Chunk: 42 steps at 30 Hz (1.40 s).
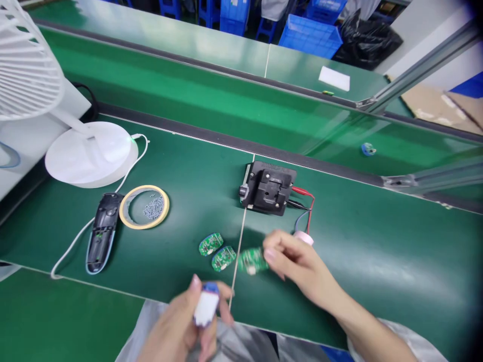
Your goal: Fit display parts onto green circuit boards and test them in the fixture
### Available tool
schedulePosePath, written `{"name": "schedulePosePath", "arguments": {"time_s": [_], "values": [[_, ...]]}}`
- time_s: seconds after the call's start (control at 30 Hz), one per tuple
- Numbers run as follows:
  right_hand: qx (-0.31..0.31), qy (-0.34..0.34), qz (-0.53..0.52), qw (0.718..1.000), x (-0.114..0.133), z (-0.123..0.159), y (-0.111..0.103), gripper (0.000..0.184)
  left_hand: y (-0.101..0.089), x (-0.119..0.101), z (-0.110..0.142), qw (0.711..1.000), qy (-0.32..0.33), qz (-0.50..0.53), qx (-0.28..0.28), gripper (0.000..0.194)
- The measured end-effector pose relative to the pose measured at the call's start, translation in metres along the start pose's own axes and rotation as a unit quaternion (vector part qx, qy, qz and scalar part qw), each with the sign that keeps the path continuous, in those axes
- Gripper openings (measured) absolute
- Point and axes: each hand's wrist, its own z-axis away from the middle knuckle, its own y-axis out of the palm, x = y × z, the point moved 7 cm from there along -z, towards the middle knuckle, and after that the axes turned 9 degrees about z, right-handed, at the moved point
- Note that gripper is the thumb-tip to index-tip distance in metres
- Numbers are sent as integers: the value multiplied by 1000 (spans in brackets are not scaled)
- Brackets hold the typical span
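Observation:
My right hand (298, 266) pinches a green circuit board (252, 261) by its edge, just past two similar green circuit boards (211, 244) (224, 258) lying on the green bench mat (339, 261). My left hand (181, 322) is near the bench's front edge and is shut on a small white-and-blue part (206, 304), which is blurred by motion. Behind my right fingers is a pale pink round item (304, 238), partly hidden. A black test fixture (267, 188) with red and black leads (302, 191) stands farther back, beyond both hands.
To the left, a roll of yellow tape (144, 207) encircles a pile of tiny grey parts. Beside it lies a black housing shell (103, 232) with a white cable. A white fan (90, 153) stands at far left. Another green bench, blue crates and a black bag lie beyond.

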Motion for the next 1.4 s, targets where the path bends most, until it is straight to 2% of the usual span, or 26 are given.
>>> {"name": "schedulePosePath", "arguments": {"time_s": [0.07,0.1,0.17,0.23,0.3,0.4,0.5,0.57,0.67,0.8,0.97,1.03,1.2,1.4], "values": [[-51,51,124,990,-18,-8,-14,43,0,-19,-7,998,28,52,-8,55],[-68,60,188,978,-24,-11,-18,42,0,-27,-9,997,43,50,-30,52],[-111,59,289,949,-27,-15,-23,44,1,-41,-11,994,78,0,-70,46],[-168,43,334,927,-20,-14,-24,46,7,-48,-13,988,115,-74,-75,40],[-187,25,298,936,-9,-11,-15,47,14,-48,-15,974,143,-160,-64,37],[-103,1,161,982,7,-11,14,46,17,-43,-18,934,173,-297,-100,29],[-46,-2,95,994,15,-11,35,44,26,-47,-16,885,246,-375,-124,27],[-31,5,73,997,14,-12,39,41,35,-50,-16,867,284,-394,-114,28],[-10,1,41,999,12,-14,38,36,41,-53,-18,866,282,-397,-116,26],[-14,-26,48,998,14,-13,33,27,42,-54,-21,869,275,-392,-127,23],[-9,-18,18,1000,13,-13,34,28,44,-55,-24,817,335,-460,-96,26],[-3,-18,4,1000,13,-14,34,27,43,-55,-26,803,340,-482,-86,27],[9,-21,-21,1000,8,-16,34,20,38,-58,-27,801,329,-490,-96,28],[-19,-42,9,999,10,-16,33,13,37,-61,-25,789,342,-497,-120,29]]}}
